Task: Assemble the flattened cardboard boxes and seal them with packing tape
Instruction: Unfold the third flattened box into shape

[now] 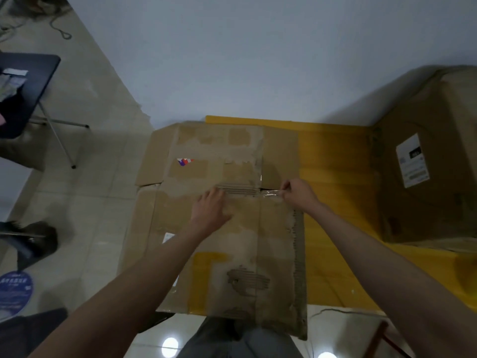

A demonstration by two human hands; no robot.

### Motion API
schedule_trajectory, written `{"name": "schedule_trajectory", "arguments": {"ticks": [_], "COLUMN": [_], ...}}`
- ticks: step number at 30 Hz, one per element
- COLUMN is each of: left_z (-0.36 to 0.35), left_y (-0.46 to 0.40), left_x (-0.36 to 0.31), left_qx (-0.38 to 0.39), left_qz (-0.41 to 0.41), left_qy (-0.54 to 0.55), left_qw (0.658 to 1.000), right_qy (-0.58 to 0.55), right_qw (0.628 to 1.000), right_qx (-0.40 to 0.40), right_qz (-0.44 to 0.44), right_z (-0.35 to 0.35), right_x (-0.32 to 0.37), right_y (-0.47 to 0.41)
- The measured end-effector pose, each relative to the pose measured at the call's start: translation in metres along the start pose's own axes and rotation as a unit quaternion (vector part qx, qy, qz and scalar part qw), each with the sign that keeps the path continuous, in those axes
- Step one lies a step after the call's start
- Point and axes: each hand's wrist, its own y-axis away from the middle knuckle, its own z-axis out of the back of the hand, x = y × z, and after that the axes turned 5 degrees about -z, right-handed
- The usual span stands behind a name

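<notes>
Left hand (210,210) flat, fingers straight, pressing on the flattened cardboard box (219,228) lying on the yellow table (335,202). Right hand (299,193) pinches a strip of clear tape (269,193) at the flap seam, as I see it. Assembled box (428,177) stands right.

A yellow desk (335,156) stands against the pale wall (258,60) on a glossy tiled floor (85,202). Off its left edge sits a dark folding chair (23,99) with papers (10,81) on the seat, a loose cord (60,29) behind it, and a round blue printed disc (14,293) lying nearer.
</notes>
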Motion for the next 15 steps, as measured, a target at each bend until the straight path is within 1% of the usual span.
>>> {"name": "schedule_trajectory", "arguments": {"ticks": [3, 6, 10, 12, 15], "left_z": [0.016, 0.025, 0.02, 0.021, 0.033], "left_y": [0.0, 0.009, 0.018, 0.027, 0.043], "left_x": [-0.059, -0.111, -0.148, -0.159, -0.168], "left_qx": [-0.012, 0.033, 0.072, 0.069, 0.051], "left_qz": [-0.016, -0.012, 0.033, 0.039, 0.029], "left_qy": [0.041, 0.136, 0.201, 0.199, 0.191], "left_qw": [0.999, 0.99, 0.976, 0.977, 0.98], "right_qy": [-0.059, -0.138, -0.219, -0.236, -0.308], "right_qw": [0.998, 0.989, 0.97, 0.965, 0.948], "right_qx": [-0.03, -0.056, -0.103, -0.11, -0.076], "right_qz": [0.003, -0.012, -0.035, -0.035, -0.029], "right_z": [0.012, 0.018, 0.021, 0.023, 0.022], "right_x": [0.014, 0.026, 0.036, 0.037, 0.034], "right_y": [0.013, 0.026, 0.048, 0.059, 0.076]}}
